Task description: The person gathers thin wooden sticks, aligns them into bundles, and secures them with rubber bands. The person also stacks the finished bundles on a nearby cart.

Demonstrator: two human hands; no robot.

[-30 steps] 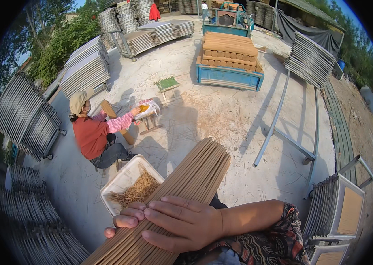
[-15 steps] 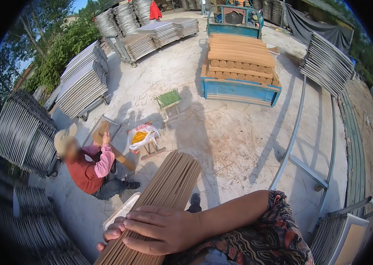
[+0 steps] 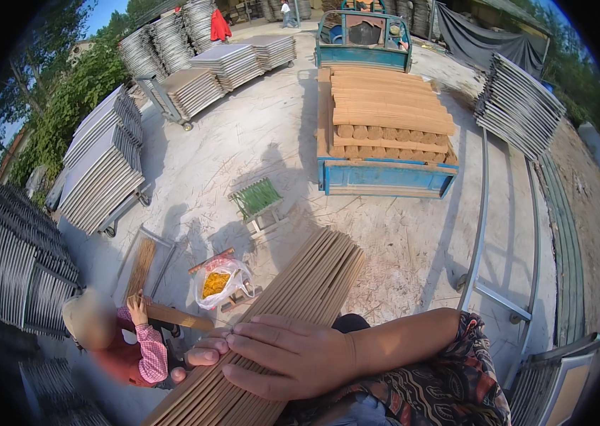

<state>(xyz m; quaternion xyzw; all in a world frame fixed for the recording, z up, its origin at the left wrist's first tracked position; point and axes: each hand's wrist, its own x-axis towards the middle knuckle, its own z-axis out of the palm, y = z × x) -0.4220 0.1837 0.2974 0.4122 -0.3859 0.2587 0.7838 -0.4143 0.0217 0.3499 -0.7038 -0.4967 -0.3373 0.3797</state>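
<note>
Honestly, this bundle of brown sticks looks like each stick weighs nothing but the lot has some heft: stiff, probably snappy if bent, dry rather than slippery, though loose ones could slide. I'd grab it round the middle, broad and gentle. It's right under the right hand, fingers outstretched and flattish on top; the left hand curls fingertips over its left edge, holding it, palm hidden. The far end pokes well past both hands' fingers.

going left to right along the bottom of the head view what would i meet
dark stacked frames → co-worker in red top → left hand → right hand → dark patterned sleeve → pale-panelled frames
</note>
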